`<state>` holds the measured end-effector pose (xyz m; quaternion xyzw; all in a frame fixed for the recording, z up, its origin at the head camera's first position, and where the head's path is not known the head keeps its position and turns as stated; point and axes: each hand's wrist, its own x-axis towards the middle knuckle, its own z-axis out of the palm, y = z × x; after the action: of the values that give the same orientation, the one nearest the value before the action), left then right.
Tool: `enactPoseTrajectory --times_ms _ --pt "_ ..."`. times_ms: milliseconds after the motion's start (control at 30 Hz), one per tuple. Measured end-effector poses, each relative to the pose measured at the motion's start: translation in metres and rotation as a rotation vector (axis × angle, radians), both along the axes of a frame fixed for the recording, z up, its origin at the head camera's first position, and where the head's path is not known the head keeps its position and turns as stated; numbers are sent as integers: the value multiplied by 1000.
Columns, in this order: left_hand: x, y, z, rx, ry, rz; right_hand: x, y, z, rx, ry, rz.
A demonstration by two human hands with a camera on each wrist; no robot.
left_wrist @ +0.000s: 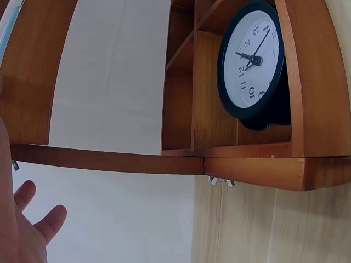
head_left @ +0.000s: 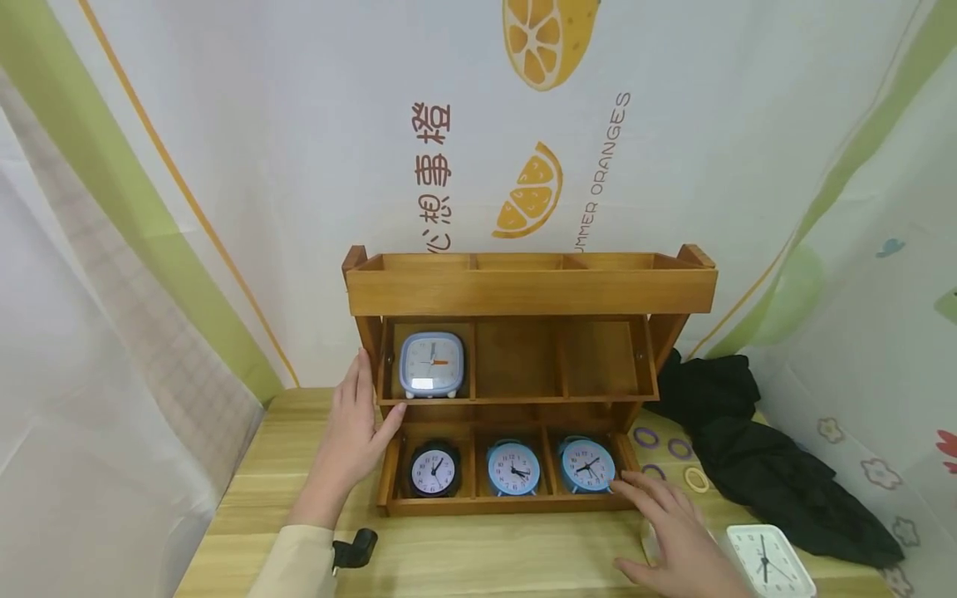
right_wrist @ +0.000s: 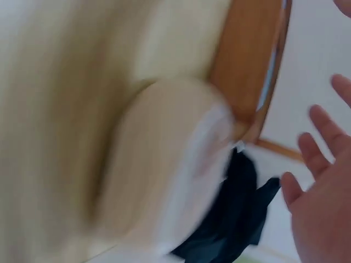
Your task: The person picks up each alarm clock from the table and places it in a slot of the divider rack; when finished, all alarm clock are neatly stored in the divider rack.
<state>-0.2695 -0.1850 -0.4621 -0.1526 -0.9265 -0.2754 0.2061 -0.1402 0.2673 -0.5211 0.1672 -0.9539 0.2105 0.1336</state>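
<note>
My left hand [head_left: 357,423] rests at the left side of a wooden three-tier rack [head_left: 531,292], thumb by the middle tier's front edge. A blue-rimmed white alarm clock [head_left: 431,365] stands in that tier's left compartment. Along the bottom tier sit a black round clock [head_left: 434,471], a blue round clock [head_left: 512,469] and another blue clock [head_left: 587,465]. My right hand [head_left: 676,531] hovers, fingers spread, near the rack's lower right corner. Partly hidden beneath it is a cream-coloured clock [right_wrist: 159,170], blurred in the right wrist view. To its right lies a white square clock [head_left: 770,558].
Several purple rings and a yellow ring [head_left: 696,479] lie right of the rack. A black cloth [head_left: 777,465] stretches along the table's right side. Behind the wooden-patterned table [head_left: 284,448] hangs a white curtain [head_left: 299,166] with orange prints.
</note>
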Motion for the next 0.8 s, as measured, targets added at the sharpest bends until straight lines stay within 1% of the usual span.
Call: enactPoseTrajectory --times_ms 100,233,367,467,533,667,733,800 --pt "0 1 0 1 11 -9 10 22 -12 45 -68 -41" --pt "0 1 1 19 42 -25 17 46 -20 98 -135 -83" --pt "2 -1 2 16 70 -26 19 66 -24 139 -200 -102" --pt "2 -3 2 -5 71 -14 18 76 -24 165 -278 -115" --pt "2 -4 2 -14 70 -13 17 80 -24 176 -314 -114" --pt "2 -5 3 -11 71 -15 13 83 -25 164 -315 -82" --pt "1 -5 3 -8 76 -16 12 83 -25 148 -320 -79" --pt "1 -6 2 -8 80 -15 10 83 -26 131 -346 -89"
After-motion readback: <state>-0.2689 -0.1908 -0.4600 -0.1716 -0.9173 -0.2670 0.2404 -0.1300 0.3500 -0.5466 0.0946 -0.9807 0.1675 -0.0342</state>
